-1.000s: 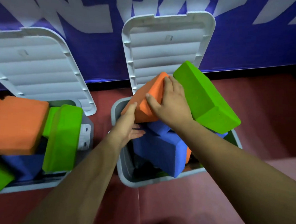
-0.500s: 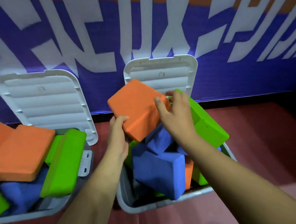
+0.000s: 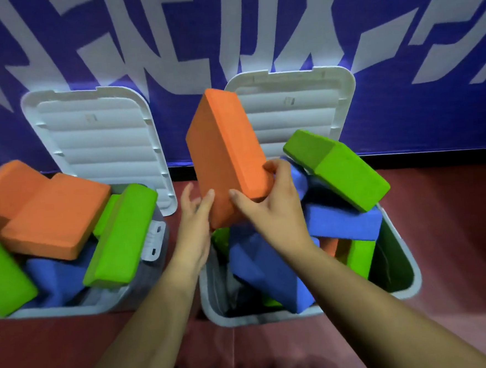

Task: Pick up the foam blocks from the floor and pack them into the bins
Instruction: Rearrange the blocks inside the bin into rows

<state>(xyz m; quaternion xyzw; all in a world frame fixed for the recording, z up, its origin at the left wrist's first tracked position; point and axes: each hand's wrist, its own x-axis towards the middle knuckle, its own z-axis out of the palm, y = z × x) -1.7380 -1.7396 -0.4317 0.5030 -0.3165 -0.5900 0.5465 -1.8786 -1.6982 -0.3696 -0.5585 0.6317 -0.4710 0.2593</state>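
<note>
An orange foam block [image 3: 225, 153] stands nearly upright above the right grey bin [image 3: 407, 281]. My right hand [image 3: 269, 208] grips its lower end, thumb on the near face and fingers round the right edge. My left hand [image 3: 194, 227] touches the block's lower left edge with its fingers spread. The right bin holds blue blocks [image 3: 268, 268], a green block [image 3: 338, 168] sticking out over the rim, and more green and orange pieces deeper in. The left grey bin [image 3: 151, 247] is heaped with orange [image 3: 48, 217], green [image 3: 121, 235] and blue blocks.
Both bins have white ribbed lids, the left lid [image 3: 97, 136] and the right lid [image 3: 297, 108], leaning open against a blue wall with white lettering [image 3: 225, 35]. Dark red floor [image 3: 454, 226] lies around the bins and between them.
The orange block has been lifted off the pile in the right bin and turned from lying tilted to nearly upright. Both hands rose with it; my left hand has loosened its hold.
</note>
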